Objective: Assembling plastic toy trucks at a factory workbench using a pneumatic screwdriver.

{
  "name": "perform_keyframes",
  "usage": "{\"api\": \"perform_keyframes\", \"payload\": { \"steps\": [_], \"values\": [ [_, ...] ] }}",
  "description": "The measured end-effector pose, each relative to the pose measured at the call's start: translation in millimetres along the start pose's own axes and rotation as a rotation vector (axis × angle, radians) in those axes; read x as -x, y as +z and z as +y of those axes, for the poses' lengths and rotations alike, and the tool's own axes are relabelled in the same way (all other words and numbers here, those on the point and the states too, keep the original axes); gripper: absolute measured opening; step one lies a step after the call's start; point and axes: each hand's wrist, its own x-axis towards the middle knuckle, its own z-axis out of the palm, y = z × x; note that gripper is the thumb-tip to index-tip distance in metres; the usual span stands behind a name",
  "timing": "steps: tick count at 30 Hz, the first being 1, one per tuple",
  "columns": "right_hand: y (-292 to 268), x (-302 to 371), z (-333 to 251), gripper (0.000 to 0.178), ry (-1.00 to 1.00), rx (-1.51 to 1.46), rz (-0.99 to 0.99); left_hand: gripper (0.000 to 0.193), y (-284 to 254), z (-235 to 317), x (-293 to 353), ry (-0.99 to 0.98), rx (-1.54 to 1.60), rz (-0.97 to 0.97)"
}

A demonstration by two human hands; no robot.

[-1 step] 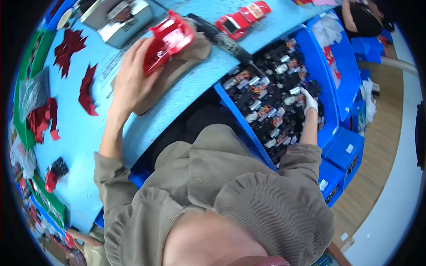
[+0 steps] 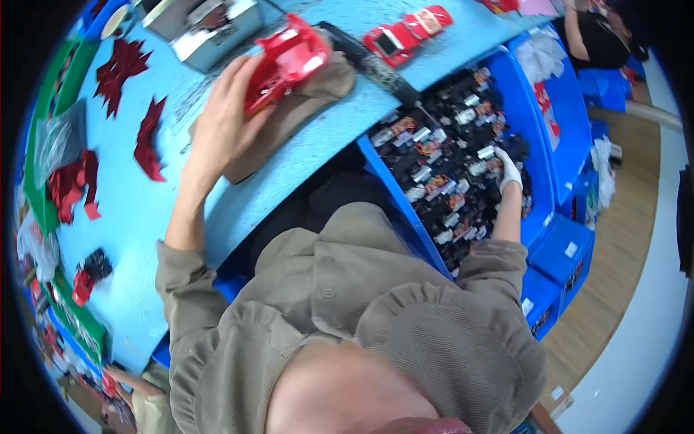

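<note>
My left hand (image 2: pixel 230 119) is closed on a red toy car body shell (image 2: pixel 295 59), held over the blue table beside a folded brown cloth (image 2: pixel 329 81). In a blue bin (image 2: pixel 401 189) at the right lie many black toy car chassis (image 2: pixel 441 177) with silver parts and coloured wires. My right hand (image 2: pixel 509 171), in a white glove, reaches among them. Its fingers are curled at a black chassis (image 2: pixel 515 147) near the bin's right side and are partly hidden. A more complete red toy car (image 2: pixel 407 35) rests on the table beyond the bin.
A dark bar-shaped tool (image 2: pixel 372 65) lies between cloth and red car. A grey metal box (image 2: pixel 210 32) stands at the far left. Dark red scraps (image 2: pixel 150 139) lie on the table (image 2: pixel 116 239). More blue bins (image 2: pixel 564 242) flank the right side. Other people (image 2: pixel 598 40) work nearby.
The red shell has turned slightly in my left hand. The whole view has shifted a little. My right hand stays among the chassis.
</note>
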Motion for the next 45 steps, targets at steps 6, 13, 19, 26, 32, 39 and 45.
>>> {"api": "perform_keyframes", "payload": {
  "steps": [6, 13, 19, 26, 32, 39, 45],
  "values": [
    [22.7, 64.5, -13.9, 0.021, -0.327, 0.135, 0.148, 0.068, -1.0, 18.3, 6.6, -0.002, -0.030, 0.272],
    [83.1, 217.7, -72.4, 0.051, -0.479, -0.742, -0.475, 0.079, 0.5, 78.3, 10.0, 0.212, 0.518, 0.029],
    [204.2, 329.0, -64.5, 0.060, -0.536, -0.783, -0.796, 0.072, 41.8, 121.8, -17.8, 0.010, 0.864, 0.248],
    [232.2, 329.3, -15.3, 0.062, 0.155, -0.776, -0.800, 0.011, -42.6, 63.2, 45.4, -0.218, 0.779, -0.535],
    [241.9, 335.0, 20.4, 0.057, 0.671, -0.814, -0.743, 0.008, -79.9, 31.9, 64.6, -0.113, 0.188, -0.279],
    [252.1, 326.0, 0.5, 0.038, 0.174, -0.270, -0.956, 0.018, -84.0, 8.1, 48.4, -0.070, -0.300, 0.000],
    [227.2, 291.7, -69.7, 0.027, -0.446, 0.167, -1.215, 0.023, -80.4, 4.0, 31.9, 0.158, -0.156, 0.175]
  ]
}}
